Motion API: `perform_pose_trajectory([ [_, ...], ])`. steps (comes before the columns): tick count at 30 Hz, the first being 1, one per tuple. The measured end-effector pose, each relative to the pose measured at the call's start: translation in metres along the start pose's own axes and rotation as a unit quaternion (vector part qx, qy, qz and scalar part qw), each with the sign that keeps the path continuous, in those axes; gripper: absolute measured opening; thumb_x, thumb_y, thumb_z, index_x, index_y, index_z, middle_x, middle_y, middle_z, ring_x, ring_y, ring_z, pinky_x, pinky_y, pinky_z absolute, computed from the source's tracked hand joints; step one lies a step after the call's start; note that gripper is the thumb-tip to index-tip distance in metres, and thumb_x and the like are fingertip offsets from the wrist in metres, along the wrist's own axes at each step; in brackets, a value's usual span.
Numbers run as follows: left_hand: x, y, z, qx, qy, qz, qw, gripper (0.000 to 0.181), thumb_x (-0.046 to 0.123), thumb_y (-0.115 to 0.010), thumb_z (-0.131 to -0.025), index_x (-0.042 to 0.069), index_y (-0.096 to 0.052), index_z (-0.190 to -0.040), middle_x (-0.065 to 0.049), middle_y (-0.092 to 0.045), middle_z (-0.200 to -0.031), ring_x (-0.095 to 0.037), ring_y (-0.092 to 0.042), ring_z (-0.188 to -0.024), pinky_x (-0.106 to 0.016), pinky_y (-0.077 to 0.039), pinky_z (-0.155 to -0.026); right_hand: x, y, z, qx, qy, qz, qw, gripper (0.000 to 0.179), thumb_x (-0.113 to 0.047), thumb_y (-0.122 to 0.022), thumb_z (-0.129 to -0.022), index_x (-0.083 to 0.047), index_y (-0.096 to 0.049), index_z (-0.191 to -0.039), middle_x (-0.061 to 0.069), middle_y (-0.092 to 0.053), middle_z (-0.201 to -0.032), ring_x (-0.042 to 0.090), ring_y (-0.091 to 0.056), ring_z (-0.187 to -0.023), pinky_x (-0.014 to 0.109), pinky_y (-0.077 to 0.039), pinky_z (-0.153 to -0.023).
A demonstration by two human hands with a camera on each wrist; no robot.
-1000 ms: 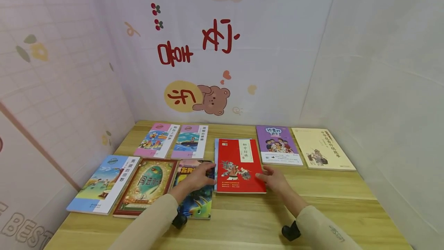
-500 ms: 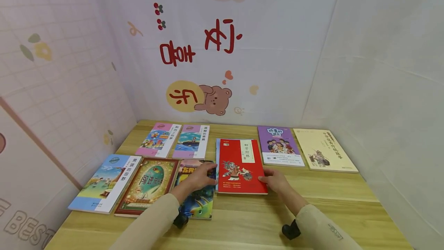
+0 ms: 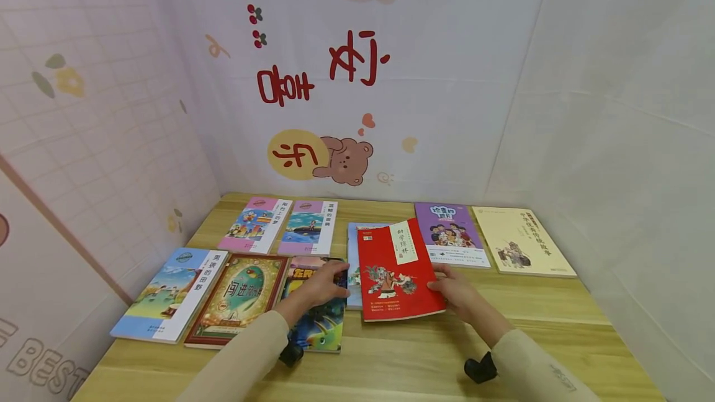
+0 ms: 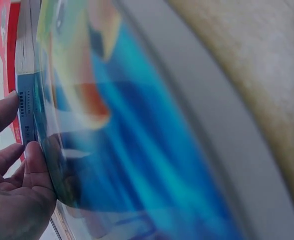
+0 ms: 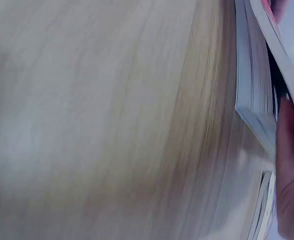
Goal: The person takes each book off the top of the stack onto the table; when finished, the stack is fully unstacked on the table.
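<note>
My right hand [image 3: 460, 295] grips the lower right edge of a red book [image 3: 391, 272], thumb on its cover and fingers beneath. This red book is tilted, its right side raised off the light blue book [image 3: 354, 247] under it. In the right wrist view, fingers [image 5: 288, 135] reach into the gap below the raised book [image 5: 286, 70]. My left hand [image 3: 318, 287] lies over a colourful book [image 3: 321, 334], at the left edge of the light blue one. In the left wrist view, its spread fingers [image 4: 36, 160] touch the blue spine [image 4: 26, 102].
On the wooden table [image 3: 402, 365], a blue-and-white book [image 3: 170, 296] and a brown-gold book [image 3: 237, 299] lie at left. Two pink-edged books [image 3: 254, 225] lie behind them. A purple book [image 3: 449, 231] and a cream book [image 3: 522, 241] lie at back right. A wall cloth [image 3: 436, 79] rises behind.
The red book has been lifted at its right side, turned slightly and shifted right by my right hand, showing more of the light blue book. My left hand has stayed in place.
</note>
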State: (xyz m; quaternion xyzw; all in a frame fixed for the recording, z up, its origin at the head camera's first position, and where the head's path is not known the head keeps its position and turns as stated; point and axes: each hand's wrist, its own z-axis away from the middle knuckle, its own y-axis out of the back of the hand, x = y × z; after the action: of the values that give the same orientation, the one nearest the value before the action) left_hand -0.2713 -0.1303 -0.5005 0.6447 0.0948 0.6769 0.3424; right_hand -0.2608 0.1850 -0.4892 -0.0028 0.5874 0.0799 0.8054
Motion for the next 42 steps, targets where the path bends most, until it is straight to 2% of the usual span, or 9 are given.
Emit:
perform_pose_trajectory([
  [6,0.001,0.001,0.001,0.002,-0.005,-0.007,1.0000,0.066,0.006,-0.076,-0.087,0.002,-0.047,-0.146,-0.020,-0.037,-0.151,-0.043,-0.036,-0.136,-0.058,-0.037,-0.105,0.002,0.010,0.006,-0.032,0.000,-0.031,0.9990,0.059,0.001,-0.052,-0.097,-0.002,-0.030,-0.152,0.024,-0.056,-0.132,0.028,-0.068,-0.091,0.043,-0.058,-0.075],
  [8,0.001,0.001,0.001,0.001,-0.006,-0.008,1.0000,0.066,0.006,-0.076,-0.086,0.002,-0.048,-0.146,-0.021,-0.037,-0.150,-0.043,-0.037,-0.135,-0.058,-0.036,-0.105,0.001,0.013,0.010,-0.039,0.004,-0.041,0.9984,0.062,0.001,-0.050,-0.098,-0.004,-0.026,-0.155,0.026,-0.052,-0.137,0.029,-0.068,-0.094,0.044,-0.057,-0.078],
  [13,0.001,0.001,0.001,-0.002,-0.009,-0.008,0.9999,0.066,0.006,-0.076,-0.087,0.001,-0.047,-0.146,-0.021,-0.037,-0.150,-0.043,-0.038,-0.135,-0.057,-0.036,-0.106,-0.002,0.021,0.023,-0.030,0.011,-0.065,0.9974,0.066,0.002,-0.047,-0.099,-0.007,-0.019,-0.158,0.030,-0.042,-0.146,0.028,-0.066,-0.101,0.044,-0.057,-0.082],
  [18,0.000,0.001,0.000,-0.004,-0.013,-0.001,0.9999,0.066,0.005,-0.075,-0.088,0.000,-0.046,-0.146,-0.023,-0.036,-0.150,-0.044,-0.039,-0.134,-0.057,-0.038,-0.103,-0.005,0.038,0.037,-0.013,0.017,-0.069,0.9973,0.068,-0.001,-0.048,-0.101,-0.012,-0.018,-0.160,0.028,-0.041,-0.148,0.027,-0.068,-0.101,0.043,-0.057,-0.081],
  [21,-0.001,0.001,0.000,-0.007,-0.014,0.006,0.9999,0.066,0.005,-0.074,-0.088,0.001,-0.045,-0.147,-0.022,-0.036,-0.150,-0.043,-0.039,-0.133,-0.056,-0.039,-0.103,-0.003,0.052,0.048,-0.018,0.022,-0.073,0.9969,0.069,-0.002,-0.049,-0.101,-0.012,-0.016,-0.160,0.024,-0.047,-0.144,0.026,-0.068,-0.100,0.043,-0.057,-0.082],
  [25,-0.001,0.001,0.000,-0.009,-0.018,0.005,0.9998,0.066,0.006,-0.074,-0.089,0.001,-0.045,-0.147,-0.022,-0.036,-0.150,-0.043,-0.040,-0.133,-0.056,-0.040,-0.102,0.003,0.071,0.066,-0.026,0.014,-0.085,0.9960,0.073,-0.001,-0.051,-0.099,-0.012,-0.013,-0.161,0.012,-0.060,-0.130,0.025,-0.069,-0.099,0.043,-0.057,-0.082],
  [30,-0.002,0.002,0.000,-0.005,-0.014,-0.001,0.9999,0.066,0.005,-0.075,-0.088,0.002,-0.046,-0.147,-0.022,-0.036,-0.151,-0.043,-0.040,-0.133,-0.056,-0.041,-0.101,0.013,0.093,0.086,-0.040,0.003,-0.092,0.9949,0.078,0.000,-0.052,-0.099,-0.008,-0.005,-0.160,0.002,-0.064,-0.120,0.025,-0.069,-0.098,0.044,-0.057,-0.081],
  [35,-0.002,0.001,0.000,-0.007,-0.016,0.001,0.9999,0.066,0.004,-0.074,-0.088,0.000,-0.046,-0.147,-0.023,-0.036,-0.150,-0.043,-0.041,-0.132,-0.056,-0.040,-0.101,0.021,0.111,0.100,-0.043,-0.008,-0.097,0.9943,0.081,-0.001,-0.053,-0.099,-0.007,0.001,-0.159,-0.001,-0.064,-0.118,0.025,-0.068,-0.101,0.046,-0.056,-0.084],
  [42,0.000,0.001,0.000,-0.010,-0.017,-0.011,0.9998,0.066,0.003,-0.073,-0.089,-0.002,-0.044,-0.147,-0.024,-0.035,-0.150,-0.044,-0.039,-0.133,-0.057,-0.040,-0.102,0.028,0.133,0.113,-0.011,-0.034,-0.078,0.9963,0.080,-0.002,-0.052,-0.100,-0.009,0.001,-0.160,0.002,-0.061,-0.121,0.025,-0.066,-0.102,0.046,-0.055,-0.086],
])
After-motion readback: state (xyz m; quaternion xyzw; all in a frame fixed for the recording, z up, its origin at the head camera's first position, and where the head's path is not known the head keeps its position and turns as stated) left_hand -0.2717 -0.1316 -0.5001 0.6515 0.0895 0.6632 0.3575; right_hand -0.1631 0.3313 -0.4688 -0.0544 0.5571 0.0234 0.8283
